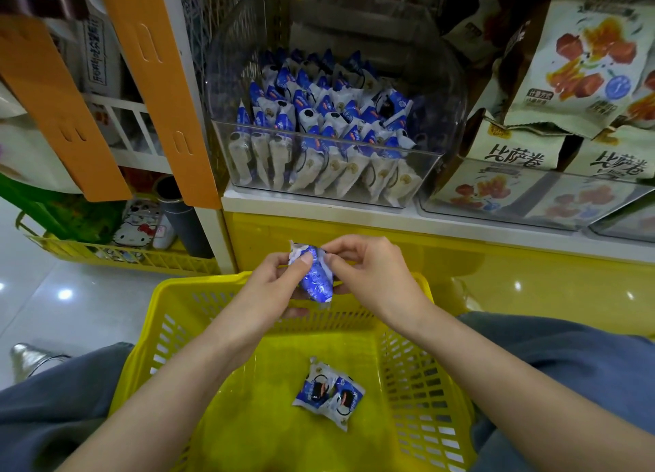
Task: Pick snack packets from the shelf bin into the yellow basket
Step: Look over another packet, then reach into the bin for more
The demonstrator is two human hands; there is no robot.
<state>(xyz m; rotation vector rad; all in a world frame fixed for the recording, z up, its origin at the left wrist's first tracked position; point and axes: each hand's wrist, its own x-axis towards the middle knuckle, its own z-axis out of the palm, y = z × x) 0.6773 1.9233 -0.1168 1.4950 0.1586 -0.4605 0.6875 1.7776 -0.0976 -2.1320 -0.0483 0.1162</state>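
Note:
A clear plastic shelf bin [418,174] holds several blue-and-white snack packets [319,117]. Below it, between my knees, sits the yellow basket [407,365] with two packets [328,393] lying on its floor. Over the basket's far rim, both hands hold one blue packet [315,276]. My left hand [273,280] grips its left side with the thumb on top. My right hand [365,269] pinches its upper right edge.
A yellow shelf base [496,269] runs behind the basket. Pale green snack bags [574,64] fill the bin to the right. Orange upright panels [170,92] stand at left, with a second yellow basket [124,255] of goods on the tiled floor.

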